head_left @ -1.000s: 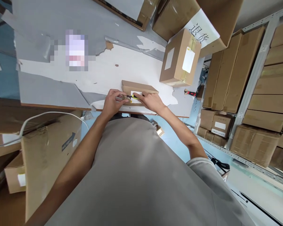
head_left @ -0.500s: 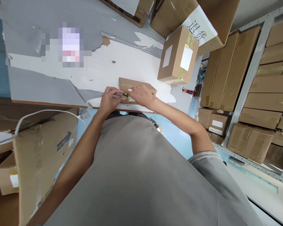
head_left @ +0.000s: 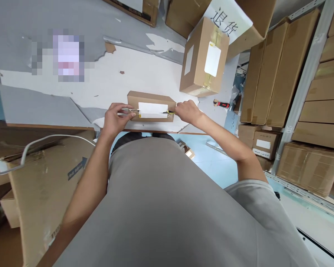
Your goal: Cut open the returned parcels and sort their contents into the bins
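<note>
- Head view, as it reaches me at my distance: the small carton (head_left: 153, 97) lies between the two grips, on the near edge of the worktop (head_left: 100, 81). Its white label (head_left: 153, 110) faces up at me.
- At the carton's left end I have the left grip (head_left: 114, 116), thumb and fingers slightly parted around a shiny clear bit. I cannot tell whether they pinch it or only rest there.
- At the opposite end, the right grip (head_left: 188, 111) is clenched on a slim yellow-and-dark tool (head_left: 170, 112). The tool's dark tip points toward the left grip and lies over the label's right end; contact is too small for me to judge.
- Just right of the right grip, a red-and-black cutter (head_left: 222, 104) lies on the worktop.
- Beyond the right grip stands a taped larger carton (head_left: 199, 55) with white labels on two sides. Behind it I see a handwritten sheet (head_left: 228, 20).
- Farther out beyond the left grip, a pixelated patch (head_left: 68, 55) hides something from me. Nearer, beyond the small carton, lies a brown scrap (head_left: 122, 72).
- Below and left of the left grip, a white cable (head_left: 52, 136) loops above a big carton (head_left: 52, 185).
- Well off to the right grip's right rises a metal rack (head_left: 303, 81) loaded with boxes.
</note>
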